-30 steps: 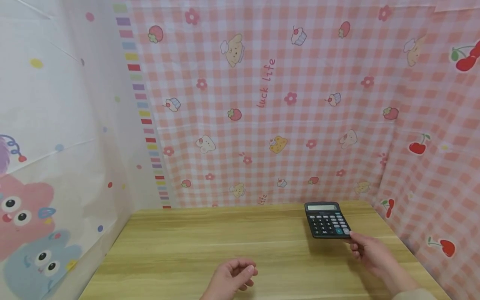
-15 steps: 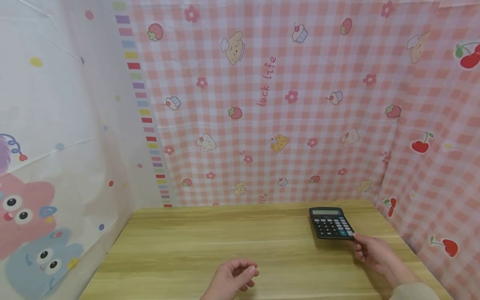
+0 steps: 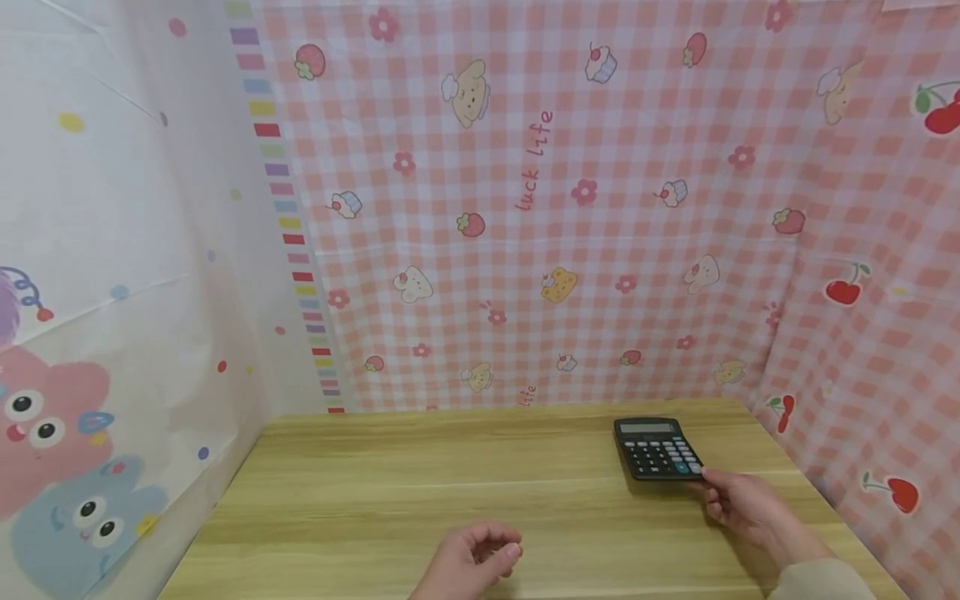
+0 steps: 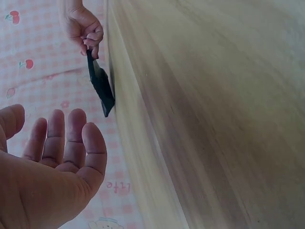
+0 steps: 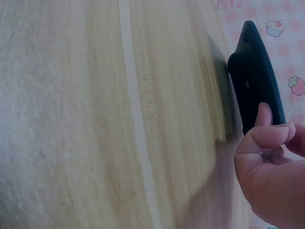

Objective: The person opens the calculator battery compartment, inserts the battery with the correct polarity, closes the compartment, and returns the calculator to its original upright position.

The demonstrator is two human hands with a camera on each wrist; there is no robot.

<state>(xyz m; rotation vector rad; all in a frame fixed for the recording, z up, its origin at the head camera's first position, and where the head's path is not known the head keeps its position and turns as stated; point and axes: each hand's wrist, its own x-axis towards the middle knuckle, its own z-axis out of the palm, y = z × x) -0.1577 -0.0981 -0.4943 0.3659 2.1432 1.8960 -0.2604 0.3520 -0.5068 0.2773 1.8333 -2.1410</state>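
Observation:
A black calculator (image 3: 656,450) with a grey display and dark, white and blue keys is at the far right of the table, display end away from me. My right hand (image 3: 753,508) pinches its near right corner between thumb and fingers. In the right wrist view the calculator's dark underside (image 5: 255,71) is tilted above its shadow; whether its far edge touches the wood I cannot tell. Near the front middle, my left hand (image 3: 472,560) hovers with loosely curled fingers. Nothing is in its palm in the left wrist view, where the fingers (image 4: 75,138) are apart from the calculator.
The light wooden table (image 3: 420,475) meets a pink checked cloth (image 3: 517,250) at the back. More checked cloth with cherries (image 3: 843,292) hangs along the right side. A white cloth with cartoon figures (image 3: 45,425) covers the left side.
The calculator has come down closer to the table in my right hand, its display end lowering. It shifted slightly right, then a little back left. My left hand has barely moved.

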